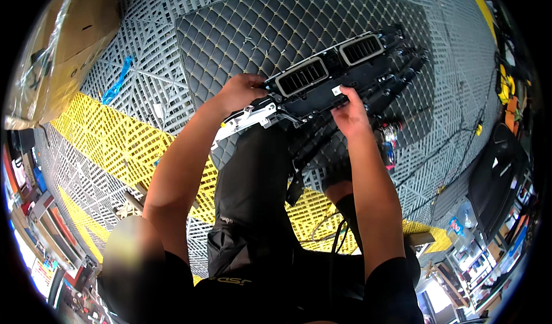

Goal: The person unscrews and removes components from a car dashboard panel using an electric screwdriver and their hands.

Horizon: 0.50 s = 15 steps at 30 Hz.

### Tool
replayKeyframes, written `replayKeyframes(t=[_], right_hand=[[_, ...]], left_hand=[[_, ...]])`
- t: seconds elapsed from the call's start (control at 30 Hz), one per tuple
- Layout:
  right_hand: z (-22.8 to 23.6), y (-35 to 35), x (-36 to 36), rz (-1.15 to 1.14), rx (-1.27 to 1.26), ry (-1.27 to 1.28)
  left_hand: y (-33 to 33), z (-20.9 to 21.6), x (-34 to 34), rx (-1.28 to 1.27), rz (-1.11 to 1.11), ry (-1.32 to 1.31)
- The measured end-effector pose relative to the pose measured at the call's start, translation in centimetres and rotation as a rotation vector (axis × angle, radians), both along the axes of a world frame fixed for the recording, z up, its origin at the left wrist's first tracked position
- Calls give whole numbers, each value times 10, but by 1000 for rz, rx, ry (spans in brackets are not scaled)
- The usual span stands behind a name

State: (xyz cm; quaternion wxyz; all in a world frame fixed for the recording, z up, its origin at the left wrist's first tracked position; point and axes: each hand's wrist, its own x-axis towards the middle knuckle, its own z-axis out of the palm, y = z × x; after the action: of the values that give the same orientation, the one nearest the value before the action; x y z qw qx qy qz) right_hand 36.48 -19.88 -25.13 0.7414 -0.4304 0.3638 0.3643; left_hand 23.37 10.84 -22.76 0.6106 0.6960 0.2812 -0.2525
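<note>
A long black car dashboard air vent panel (319, 91), with two slatted outlets framed in a pale trim, lies slantwise across my hands over the quilted mat. Its left end is gripped by my left hand (241, 91), fingers curled around the edge. My right hand (352, 116) holds the near edge past the middle, thumb on top beside a small white label; its other fingers are hidden beneath. A white and silver bracket-like part (247, 119) sits at the panel's near left end, below my left hand. Under the right part run more dark, tangled parts (397, 74).
A black diamond-stitched mat (230, 31) covers the grey and yellow grated floor tiles (103, 117). A large cardboard box (80, 36) stands at the far left, near a blue plastic strip (118, 81). Dark cables (454, 134) and a black panel (497, 180) lie to the right.
</note>
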Motion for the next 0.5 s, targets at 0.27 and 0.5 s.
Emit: replayKeyframes(t=[0.27, 0.5], right_hand=[[-66, -20, 31, 5, -89, -6], [-38, -27, 41, 177, -256, -12]], left_hand=[[-34, -58, 35, 325, 23, -112], [-58, -80, 24, 343, 63, -111]])
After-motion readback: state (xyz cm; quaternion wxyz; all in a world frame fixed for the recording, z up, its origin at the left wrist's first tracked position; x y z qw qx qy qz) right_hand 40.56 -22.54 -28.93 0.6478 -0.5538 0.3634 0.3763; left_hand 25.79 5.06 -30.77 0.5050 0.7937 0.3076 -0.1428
